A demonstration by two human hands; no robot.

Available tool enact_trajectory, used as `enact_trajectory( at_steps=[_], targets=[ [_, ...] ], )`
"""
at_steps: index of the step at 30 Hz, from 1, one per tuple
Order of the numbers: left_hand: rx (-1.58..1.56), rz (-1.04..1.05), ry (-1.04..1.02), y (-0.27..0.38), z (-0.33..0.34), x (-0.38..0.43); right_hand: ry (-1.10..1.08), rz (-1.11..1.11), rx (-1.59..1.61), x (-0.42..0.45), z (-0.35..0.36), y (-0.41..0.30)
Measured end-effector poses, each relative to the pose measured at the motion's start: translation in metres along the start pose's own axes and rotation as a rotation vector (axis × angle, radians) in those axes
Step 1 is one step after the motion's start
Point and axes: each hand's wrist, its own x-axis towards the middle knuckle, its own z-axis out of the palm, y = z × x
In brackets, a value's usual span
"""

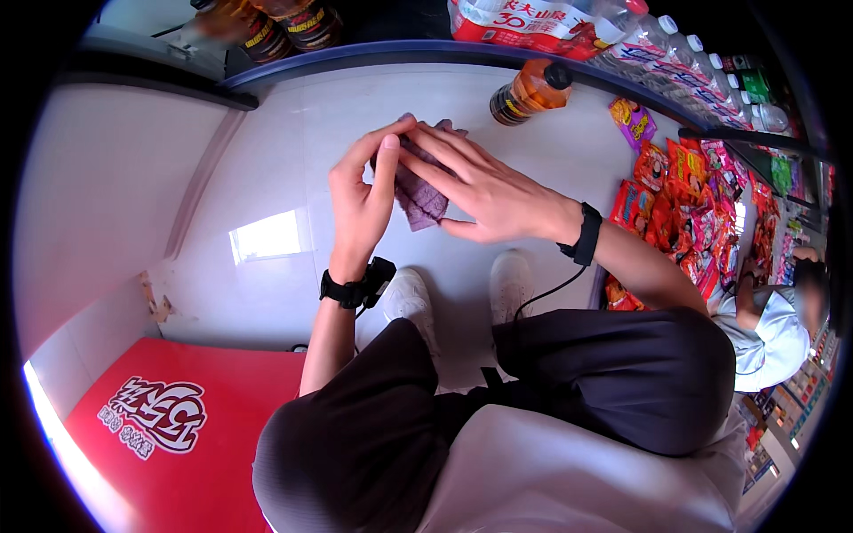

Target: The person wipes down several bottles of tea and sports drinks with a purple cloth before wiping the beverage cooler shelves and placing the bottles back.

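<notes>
A purple towelling cloth [422, 200], folded and creased, is held between my two hands above the pale tiled floor. Its left side is gripped by my left hand [365, 183], with thumb and fingertips meeting near its upper end. Across the cloth's right side lie the spread fingers of my right hand [490, 186], the thumb near its lower corner. A plastic bottle of amber drink [526, 94], black-capped and dark-labelled, stands on the floor beyond my right hand, apart from it.
A low shelf edge [373, 54] curves across the back, bearing dark-labelled bottles [310, 23] and wrapped water bottles [533, 30]. Snack bags [686, 206] are heaped at right. A red box [220, 400] lies at lower left. Another person [766, 333] crouches at far right.
</notes>
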Motion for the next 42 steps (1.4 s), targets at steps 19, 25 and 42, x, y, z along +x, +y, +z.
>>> enact_trajectory(
  at_steps=[19, 25, 42],
  targets=[
    [0.172, 0.328, -0.166, -0.035, 0.031, 0.017, 0.434, 0.320, 0.460, -0.006, 0.029, 0.021],
    [0.026, 0.207, -0.302, -0.031, 0.019, 0.021, 0.366, 0.328, 0.445, -0.007, 0.019, 0.026],
    [0.198, 0.399, 0.185, -0.062, 0.042, -0.043, 0.357, 0.015, 0.100, -0.008, 0.016, 0.013]
  ],
)
